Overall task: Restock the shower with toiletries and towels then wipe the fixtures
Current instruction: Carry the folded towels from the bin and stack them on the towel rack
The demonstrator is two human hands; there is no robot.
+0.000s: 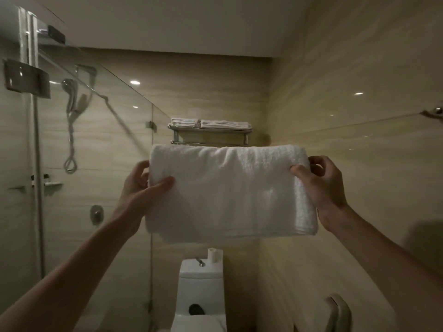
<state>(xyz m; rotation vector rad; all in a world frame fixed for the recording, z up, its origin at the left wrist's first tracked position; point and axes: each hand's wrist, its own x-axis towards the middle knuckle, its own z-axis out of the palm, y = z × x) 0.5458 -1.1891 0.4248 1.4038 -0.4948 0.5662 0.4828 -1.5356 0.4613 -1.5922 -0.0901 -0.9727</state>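
Head view: folded towel [230, 190] is held up just below the wall rack [211, 134], above the toilet [201, 291].
Left hand [140, 188]: fingers curled round the towel's left edge, thumb in front.
Right hand [322, 185]: grips the right edge the same way.
Rack top: two folded stacks [223, 124] lie side by side.
Step (judged): raise the towel level, clear the front rail, set it down square, folds intact.
Hidden: most fingers behind the towel; rack's lower bar partly covered; free rack space unclear.
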